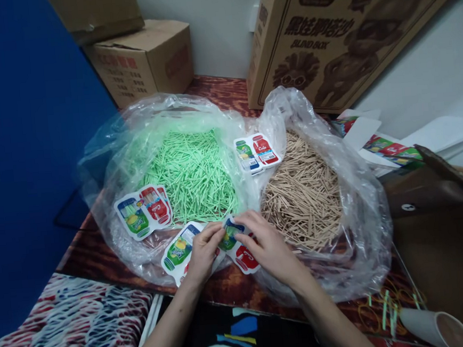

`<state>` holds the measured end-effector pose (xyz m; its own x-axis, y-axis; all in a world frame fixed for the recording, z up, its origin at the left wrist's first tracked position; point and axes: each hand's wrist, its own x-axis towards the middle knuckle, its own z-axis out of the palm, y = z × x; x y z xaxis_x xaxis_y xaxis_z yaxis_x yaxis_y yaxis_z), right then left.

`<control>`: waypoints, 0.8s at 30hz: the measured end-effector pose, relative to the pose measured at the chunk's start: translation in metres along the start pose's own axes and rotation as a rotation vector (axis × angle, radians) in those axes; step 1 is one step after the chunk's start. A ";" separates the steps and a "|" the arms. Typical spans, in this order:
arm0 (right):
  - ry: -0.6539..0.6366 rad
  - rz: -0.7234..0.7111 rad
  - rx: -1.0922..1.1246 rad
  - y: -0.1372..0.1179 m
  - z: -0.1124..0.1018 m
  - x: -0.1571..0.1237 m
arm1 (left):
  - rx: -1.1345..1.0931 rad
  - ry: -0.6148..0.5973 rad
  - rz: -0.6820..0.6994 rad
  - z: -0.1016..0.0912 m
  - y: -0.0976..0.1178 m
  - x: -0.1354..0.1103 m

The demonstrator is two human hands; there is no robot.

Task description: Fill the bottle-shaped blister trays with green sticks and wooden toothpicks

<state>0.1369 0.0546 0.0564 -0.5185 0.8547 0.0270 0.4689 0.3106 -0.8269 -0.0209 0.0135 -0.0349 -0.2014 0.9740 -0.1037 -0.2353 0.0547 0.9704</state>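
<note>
Both my hands meet over a small bottle-shaped printed packet (234, 246) at the near edge of two clear plastic bags. My left hand (204, 253) pinches the packet's left side with curled fingers. My right hand (266, 245) pinches its top right. A second such packet (177, 251) lies under my left hand. One bag (106, 167) holds a heap of green sticks (193, 171); the other bag (360, 184) holds tan wooden sticks (303, 197). More packets lie on the left bag (143, 210) and between the two heaps (256, 153).
Cardboard boxes stand at the back left (142, 57) and a large printed box (340, 31) leans at the back right. Printed sheets (390, 147) and a brown box (439, 216) lie to the right. Rubber bands (382, 303) and a paper cup (440, 328) sit near right. A blue panel (22, 158) walls the left.
</note>
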 end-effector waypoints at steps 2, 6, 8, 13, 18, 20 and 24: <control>-0.004 -0.027 -0.014 0.001 0.001 0.000 | -0.029 0.004 -0.029 0.002 -0.002 -0.001; 0.059 -0.050 -0.016 0.005 0.000 -0.001 | -0.147 0.040 -0.110 0.003 -0.002 -0.002; 0.074 -0.046 -0.054 0.006 0.000 -0.003 | -0.182 0.009 -0.147 0.002 0.003 -0.002; 0.064 -0.088 -0.100 0.002 0.001 -0.013 | 0.015 -0.440 -0.298 -0.010 0.025 0.004; 0.122 -0.032 -0.145 0.002 0.002 -0.025 | 0.229 -0.548 -0.300 -0.007 0.032 0.008; 0.155 0.010 -0.240 0.008 0.002 -0.030 | 0.269 -0.458 -0.256 -0.002 0.031 0.006; 0.242 -0.011 -0.351 0.025 0.004 -0.035 | 0.308 -0.338 -0.183 0.010 0.027 -0.002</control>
<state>0.1637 0.0311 0.0326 -0.3619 0.9105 0.2003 0.7010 0.4074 -0.5853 -0.0173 0.0156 -0.0065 0.1491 0.9564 -0.2510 0.0647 0.2439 0.9676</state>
